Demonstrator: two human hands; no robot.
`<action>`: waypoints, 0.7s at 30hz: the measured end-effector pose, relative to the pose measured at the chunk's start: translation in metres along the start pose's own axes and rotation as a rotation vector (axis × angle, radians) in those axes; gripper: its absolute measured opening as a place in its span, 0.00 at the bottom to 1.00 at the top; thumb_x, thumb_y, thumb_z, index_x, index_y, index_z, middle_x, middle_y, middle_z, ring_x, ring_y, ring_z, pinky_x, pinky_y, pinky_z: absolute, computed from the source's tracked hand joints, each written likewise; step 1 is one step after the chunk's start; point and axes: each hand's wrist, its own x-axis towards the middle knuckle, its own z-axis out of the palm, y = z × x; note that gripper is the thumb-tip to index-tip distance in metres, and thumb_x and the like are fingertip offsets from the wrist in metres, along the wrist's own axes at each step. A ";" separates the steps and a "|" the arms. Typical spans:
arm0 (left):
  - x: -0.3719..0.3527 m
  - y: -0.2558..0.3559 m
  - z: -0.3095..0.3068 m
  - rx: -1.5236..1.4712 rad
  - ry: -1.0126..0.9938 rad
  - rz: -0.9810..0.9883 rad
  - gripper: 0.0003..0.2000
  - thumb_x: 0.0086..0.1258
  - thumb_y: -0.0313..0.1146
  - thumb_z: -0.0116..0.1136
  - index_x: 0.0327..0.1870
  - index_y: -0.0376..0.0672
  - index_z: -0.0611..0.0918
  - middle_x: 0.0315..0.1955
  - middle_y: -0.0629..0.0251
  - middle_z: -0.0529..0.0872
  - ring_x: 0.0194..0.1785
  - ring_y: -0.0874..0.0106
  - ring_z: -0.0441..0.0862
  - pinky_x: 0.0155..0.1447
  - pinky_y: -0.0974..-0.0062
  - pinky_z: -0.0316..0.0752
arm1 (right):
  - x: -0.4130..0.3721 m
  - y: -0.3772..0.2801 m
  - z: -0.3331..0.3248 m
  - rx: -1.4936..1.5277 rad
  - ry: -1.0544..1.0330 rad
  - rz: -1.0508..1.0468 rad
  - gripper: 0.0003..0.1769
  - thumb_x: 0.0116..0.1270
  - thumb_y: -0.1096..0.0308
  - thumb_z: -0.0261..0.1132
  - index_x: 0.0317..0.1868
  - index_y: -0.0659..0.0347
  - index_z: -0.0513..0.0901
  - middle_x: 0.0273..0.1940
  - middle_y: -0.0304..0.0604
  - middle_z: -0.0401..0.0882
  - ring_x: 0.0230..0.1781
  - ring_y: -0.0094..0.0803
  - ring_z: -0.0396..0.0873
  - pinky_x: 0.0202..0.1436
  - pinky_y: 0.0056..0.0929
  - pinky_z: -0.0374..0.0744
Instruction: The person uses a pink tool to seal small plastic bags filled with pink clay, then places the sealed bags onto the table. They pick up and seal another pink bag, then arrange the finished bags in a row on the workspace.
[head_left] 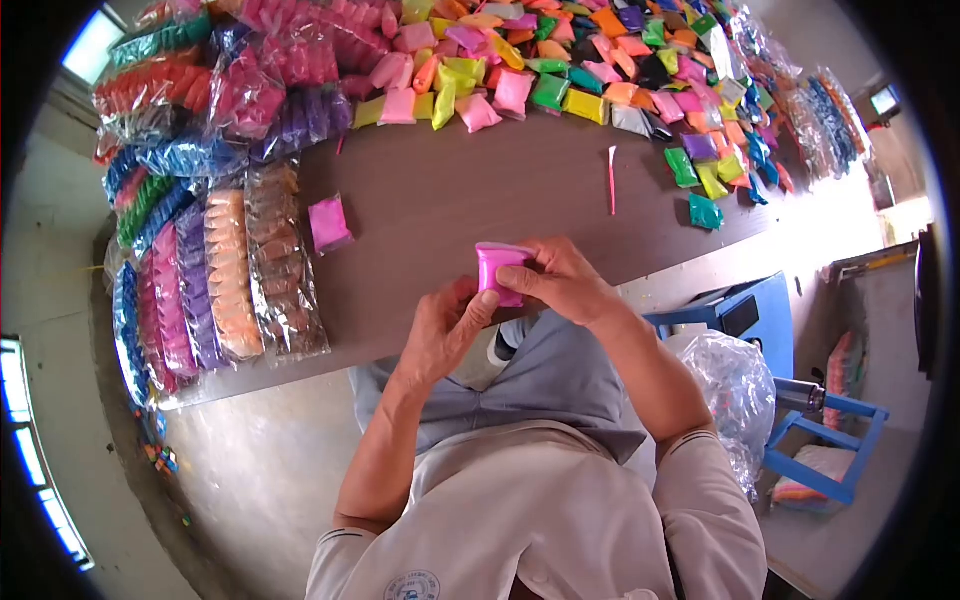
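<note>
Both my hands grip one small pink packet [490,262] just over the front edge of the brown table [450,190]. My left hand [448,325] pinches its lower left side between thumb and fingers. On the right side and upper corner, my right hand [560,280] holds it with the thumb lying across its front. The packet stands upright, its clear sealed edge at the top. Another pink packet [330,223] lies flat on the table to the left. A thin pink-and-white stick [612,182] rests farther back on the right.
Long clear bags of coloured packets [232,275] line the table's left side, with more bags [265,80] stacked behind. Loose colourful packets [560,90] are heaped along the back. Beside my right arm are a clear plastic bag [725,385] and a blue stool [830,450].
</note>
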 end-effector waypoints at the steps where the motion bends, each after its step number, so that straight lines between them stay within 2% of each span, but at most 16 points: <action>1: -0.001 0.004 -0.001 0.007 -0.024 -0.009 0.24 0.80 0.54 0.56 0.47 0.36 0.84 0.29 0.70 0.82 0.33 0.81 0.76 0.37 0.80 0.71 | 0.000 0.003 0.002 -0.013 -0.024 0.032 0.15 0.74 0.58 0.70 0.50 0.62 0.87 0.36 0.31 0.85 0.37 0.16 0.77 0.40 0.23 0.78; 6: 0.000 0.005 0.001 -0.096 -0.020 0.016 0.23 0.82 0.53 0.54 0.49 0.37 0.84 0.31 0.71 0.83 0.34 0.82 0.75 0.37 0.80 0.70 | 0.005 0.014 0.019 0.036 0.062 -0.038 0.14 0.75 0.59 0.69 0.48 0.63 0.87 0.35 0.32 0.85 0.37 0.14 0.77 0.38 0.21 0.78; 8: 0.003 -0.003 -0.006 -0.031 -0.030 -0.017 0.20 0.82 0.45 0.56 0.48 0.32 0.83 0.31 0.70 0.82 0.35 0.81 0.73 0.37 0.78 0.71 | 0.006 0.013 0.018 0.107 0.081 -0.037 0.14 0.75 0.59 0.69 0.48 0.63 0.87 0.35 0.32 0.85 0.36 0.14 0.77 0.37 0.20 0.77; 11: 0.004 -0.011 -0.003 0.024 -0.045 0.056 0.19 0.83 0.44 0.56 0.44 0.32 0.83 0.27 0.72 0.79 0.31 0.81 0.70 0.34 0.77 0.69 | 0.008 0.007 0.004 0.172 -0.051 0.085 0.16 0.73 0.59 0.70 0.52 0.61 0.86 0.35 0.32 0.84 0.33 0.15 0.77 0.34 0.18 0.77; 13: 0.002 -0.006 0.002 0.032 -0.023 0.058 0.19 0.82 0.44 0.56 0.42 0.32 0.82 0.25 0.72 0.78 0.30 0.81 0.69 0.33 0.77 0.69 | 0.009 -0.015 -0.002 0.111 -0.096 0.283 0.20 0.72 0.59 0.72 0.58 0.60 0.82 0.39 0.32 0.84 0.33 0.15 0.79 0.34 0.15 0.77; 14: 0.001 -0.005 0.004 0.038 -0.005 0.060 0.19 0.82 0.44 0.57 0.40 0.32 0.82 0.24 0.73 0.76 0.29 0.81 0.68 0.33 0.77 0.68 | 0.012 -0.017 -0.008 0.110 -0.100 0.284 0.20 0.72 0.59 0.72 0.58 0.60 0.82 0.39 0.32 0.84 0.33 0.15 0.79 0.34 0.15 0.77; 16: 0.000 -0.007 0.002 0.095 -0.029 0.053 0.20 0.83 0.45 0.56 0.39 0.32 0.82 0.23 0.73 0.76 0.29 0.81 0.68 0.32 0.76 0.68 | 0.018 -0.022 -0.019 -0.050 -0.323 0.290 0.21 0.71 0.58 0.73 0.57 0.59 0.81 0.40 0.33 0.83 0.32 0.15 0.79 0.32 0.15 0.77; 20: 0.000 -0.003 -0.006 0.133 -0.054 0.058 0.24 0.84 0.50 0.51 0.39 0.34 0.82 0.24 0.72 0.78 0.29 0.80 0.70 0.34 0.76 0.69 | 0.025 -0.019 -0.021 -0.114 -0.390 0.219 0.18 0.72 0.58 0.72 0.53 0.61 0.81 0.39 0.34 0.83 0.31 0.16 0.80 0.32 0.17 0.79; 21: 0.001 -0.004 -0.008 0.133 -0.049 0.059 0.24 0.84 0.50 0.51 0.39 0.34 0.82 0.24 0.72 0.78 0.29 0.80 0.70 0.34 0.76 0.69 | 0.025 -0.014 -0.019 -0.044 -0.335 0.203 0.18 0.72 0.56 0.72 0.51 0.61 0.82 0.38 0.35 0.84 0.31 0.18 0.81 0.32 0.18 0.80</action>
